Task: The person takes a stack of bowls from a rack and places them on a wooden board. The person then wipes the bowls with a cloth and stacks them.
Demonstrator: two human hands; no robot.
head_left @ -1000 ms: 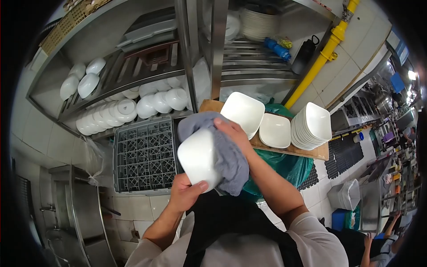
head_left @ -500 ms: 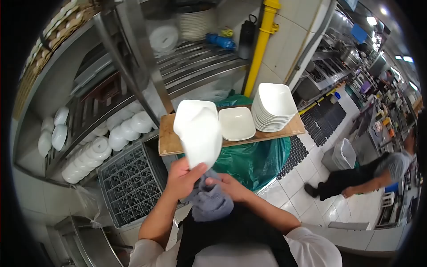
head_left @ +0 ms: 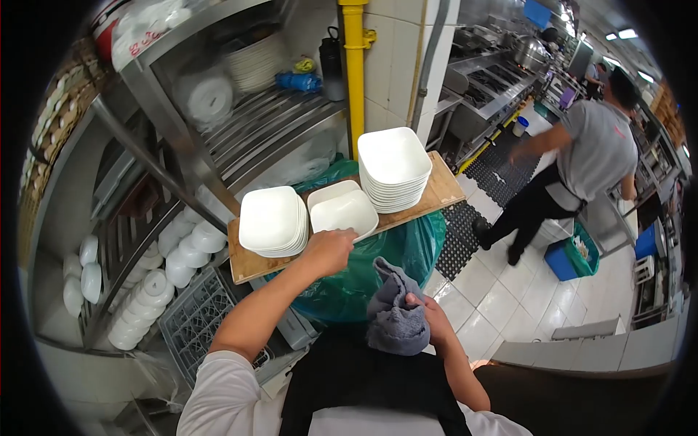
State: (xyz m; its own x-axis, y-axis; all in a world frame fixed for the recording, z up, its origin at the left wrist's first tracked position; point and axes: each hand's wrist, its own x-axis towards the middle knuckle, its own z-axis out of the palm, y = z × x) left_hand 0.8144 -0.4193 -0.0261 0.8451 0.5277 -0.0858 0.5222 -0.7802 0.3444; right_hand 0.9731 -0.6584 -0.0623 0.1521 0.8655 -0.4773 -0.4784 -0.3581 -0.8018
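Two hands are working apart: the left hand [head_left: 329,253], the nearer, is gripping the near rim of a white bowl [head_left: 345,212], which is extending away from it, mid-board between stacked bowls [head_left: 270,219]. Off the wooden board's [head_left: 445,193] front edge, the right hand [head_left: 437,320] is clutching a bunched gray cloth [head_left: 396,316].

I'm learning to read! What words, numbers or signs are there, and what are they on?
No text reads for sure.
Plastic bag, top left: red characters, too blurred to read.
Other person's grey shirt: small red mark, too small to read.
Grey cloth: no writing visible.
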